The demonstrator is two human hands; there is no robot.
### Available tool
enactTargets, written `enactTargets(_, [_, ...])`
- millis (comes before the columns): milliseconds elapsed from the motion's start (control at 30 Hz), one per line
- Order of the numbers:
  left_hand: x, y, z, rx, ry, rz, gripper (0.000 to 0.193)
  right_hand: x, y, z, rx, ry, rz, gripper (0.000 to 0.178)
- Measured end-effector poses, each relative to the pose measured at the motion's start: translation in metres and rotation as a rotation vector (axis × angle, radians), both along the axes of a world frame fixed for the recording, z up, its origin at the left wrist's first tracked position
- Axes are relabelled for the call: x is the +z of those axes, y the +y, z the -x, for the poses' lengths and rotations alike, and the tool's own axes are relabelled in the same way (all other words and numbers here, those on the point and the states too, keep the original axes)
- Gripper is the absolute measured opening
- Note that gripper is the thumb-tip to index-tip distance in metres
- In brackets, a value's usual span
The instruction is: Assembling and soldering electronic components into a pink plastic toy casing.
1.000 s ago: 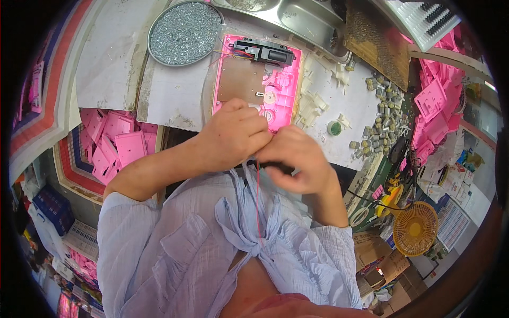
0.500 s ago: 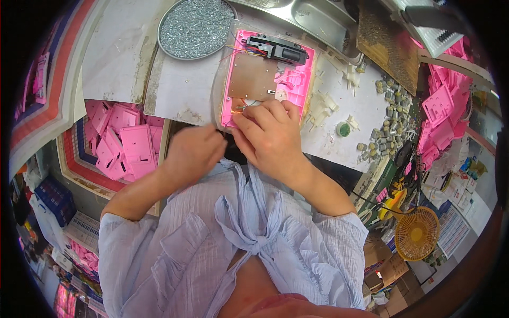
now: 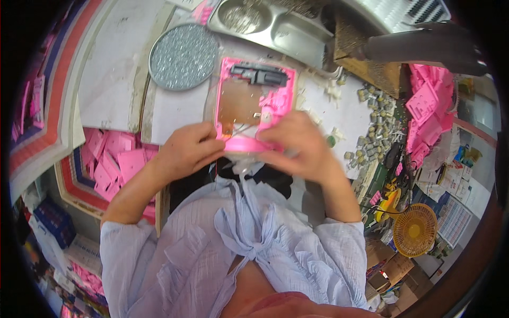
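Note:
A pink plastic housing (image 3: 246, 144) lies tilted in front of me, its near edge raised toward me. Inside it are a brown board (image 3: 241, 103), a long black mechanism (image 3: 260, 74) across the far end, and thin wires near the close edge. My left hand (image 3: 192, 150) grips the near left corner, thumb along the edge. At the near right corner is my right hand (image 3: 302, 146), blurred by motion, with fingers over the rim and thumb below it. Its fingertips are partly hidden.
A round tray of small screws (image 3: 184, 55) sits left of the housing. Beyond stands a metal compartment tray (image 3: 302, 34). Small metal cylinders (image 3: 374, 119) are scattered at right. Pink parts fill a bin (image 3: 114, 161) at left and a pile (image 3: 427, 106) at right. A yellow fan (image 3: 415, 230) stands lower right.
My left hand has moved up onto the housing's left corner. The right hand has shifted from the wires to the right corner. The near edge of the housing now tips up toward me.

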State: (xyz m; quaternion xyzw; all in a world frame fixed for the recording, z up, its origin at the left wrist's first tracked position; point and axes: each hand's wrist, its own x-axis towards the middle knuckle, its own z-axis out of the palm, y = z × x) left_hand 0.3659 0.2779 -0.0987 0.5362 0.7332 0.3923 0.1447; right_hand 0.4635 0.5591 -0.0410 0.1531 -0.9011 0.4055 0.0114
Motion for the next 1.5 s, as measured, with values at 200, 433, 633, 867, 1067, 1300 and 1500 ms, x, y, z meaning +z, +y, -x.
enactTargets(200, [0.007,0.005,0.011,-0.069,-0.073,-0.013,0.018,0.063,0.169,0.091,-0.712,0.258,0.201,0.014])
enactTargets(433, [0.01,0.003,0.01,-0.047,-0.12,0.039,0.019,0.099,0.197,0.259,-0.339,0.806,-0.605,0.012])
enactTargets(633, [0.011,0.003,0.008,-0.031,-0.114,0.036,0.019,0.099,0.209,0.289,-0.345,0.953,-0.716,0.01])
enactTargets(867, [0.007,0.003,0.006,-0.003,-0.102,0.015,0.016,0.105,0.288,0.251,-0.592,0.904,0.283,0.011])
enactTargets(1067, [0.001,0.001,0.003,0.012,-0.128,0.018,0.017,0.074,0.132,0.051,-0.656,0.652,0.666,0.003])
enactTargets(1300, [0.004,0.002,0.004,0.02,-0.109,0.009,0.023,-0.016,0.008,-0.008,-0.107,0.046,0.024,0.015])
enactTargets(1500, [0.005,0.003,0.002,0.039,-0.115,0.0,0.024,-0.023,0.004,0.003,-0.045,0.233,-0.139,0.021])
